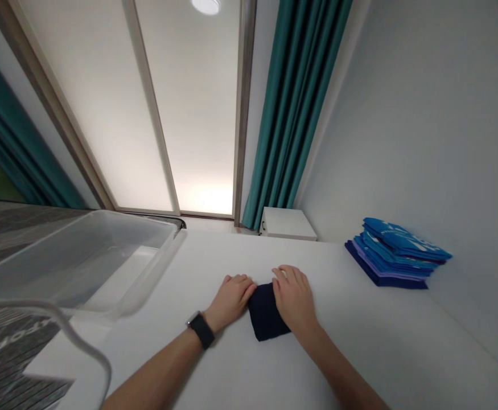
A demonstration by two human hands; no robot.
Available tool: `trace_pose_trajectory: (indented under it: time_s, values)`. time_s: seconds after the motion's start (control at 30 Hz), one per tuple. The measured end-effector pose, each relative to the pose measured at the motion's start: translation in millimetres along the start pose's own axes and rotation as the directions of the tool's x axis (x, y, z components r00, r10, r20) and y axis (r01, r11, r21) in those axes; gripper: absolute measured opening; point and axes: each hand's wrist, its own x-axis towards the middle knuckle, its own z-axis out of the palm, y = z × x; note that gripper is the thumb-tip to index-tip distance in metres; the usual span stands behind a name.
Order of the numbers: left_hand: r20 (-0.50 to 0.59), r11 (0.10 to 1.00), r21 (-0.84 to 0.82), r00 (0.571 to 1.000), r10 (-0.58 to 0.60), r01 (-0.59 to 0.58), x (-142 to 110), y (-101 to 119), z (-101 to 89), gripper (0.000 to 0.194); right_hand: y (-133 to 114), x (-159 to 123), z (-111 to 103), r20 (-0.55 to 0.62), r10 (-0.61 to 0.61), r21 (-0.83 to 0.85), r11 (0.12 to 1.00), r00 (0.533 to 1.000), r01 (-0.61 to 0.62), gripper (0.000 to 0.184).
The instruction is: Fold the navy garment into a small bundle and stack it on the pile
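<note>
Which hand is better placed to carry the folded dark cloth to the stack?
Probably the right hand: it lies flat on the cloth, on the side nearer the stack. The left hand only touches its far edge.

Part of the dark folded cloth (266, 319) under the right hand (293, 299)

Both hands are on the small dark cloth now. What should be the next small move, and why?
Probably lift the folded navy cloth and carry it right toward the stack of blue cloths by the wall. It already looks compact, with the left hand at its edge and the right hand flat on top, and similar pieces lie stacked there.
</note>
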Motion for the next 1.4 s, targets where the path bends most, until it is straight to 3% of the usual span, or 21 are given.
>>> trace_pose_trajectory:
  time_s: [0.17, 0.33, 0.8, 0.93, 1.1, 1.27, 1.4]
  values:
    - [0.023, 1.0, 0.023, 1.0, -0.002, 0.002, 2, -2, 2.3, 0.037, -21, -31, 4, 0.035, -0.14, 0.095, 0.986, 0.99, 0.136, 0.044]
    - [0.013, 1.0, 0.022, 1.0, -0.021, 0.021, 4, -2, 3.6, 0.035, -28, -41, 14, 0.049, -0.116, 0.066, 0.991, 0.992, 0.112, 0.052]
    - [0.0, 0.999, 0.038, 1.0, -0.013, 0.013, 0, 0, -0.9, 0.035, -28, -40, 11, 0.07, -0.094, 0.1, 0.991, 0.993, 0.087, 0.051]
    - [-0.002, 0.999, 0.034, 1.0, -0.015, 0.015, 1, -1, 2.3, 0.035, -16, -36, 7, 0.048, -0.093, 0.199, 0.976, 0.995, 0.082, 0.046]
    - [-0.015, 0.999, -0.018, 0.999, -0.036, 0.036, 1, -2, -3.8, 0.036, 27, -37, 1, 0.021, -0.057, 0.338, 0.94, 0.998, 0.046, 0.045]
    - [-0.213, 0.999, -0.002, 0.977, 0.033, -0.035, -5, 38, -28.0, 0.031, 62, -54, 6, 0.085, -0.114, 0.438, 0.897, 0.99, 0.066, 0.046]
    - [-0.117, 0.972, 0.106, 0.968, 0.224, -0.212, -9, 81, -18.6, 0.045, 71, -59, 14, 0.096, -0.146, 0.466, 0.881, 0.985, 0.085, 0.048]
